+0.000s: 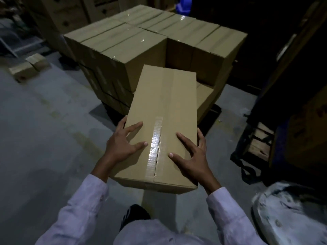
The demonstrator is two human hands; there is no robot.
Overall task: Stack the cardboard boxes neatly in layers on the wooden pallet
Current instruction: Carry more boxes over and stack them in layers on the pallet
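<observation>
I carry a long taped cardboard box [164,110] in front of me, its far end pointing at the stack. My left hand [122,144] grips its left side, thumb and forefinger spread on top, other fingers over the edge. My right hand [192,156] grips the right side the same way. Ahead stands the stack of cardboard boxes [141,46], several boxes per layer, on a dark pallet [212,112] that barely shows. At the stack's near right corner the top layer has a gap, with a lower box top [203,96] exposed there.
Two small boxes [30,66] lie on the grey concrete floor at the left. Larger cartons [70,13] stand behind the stack. A dark rack with wooden pallets [260,142] is at the right. A pale bag [290,214] sits at the lower right.
</observation>
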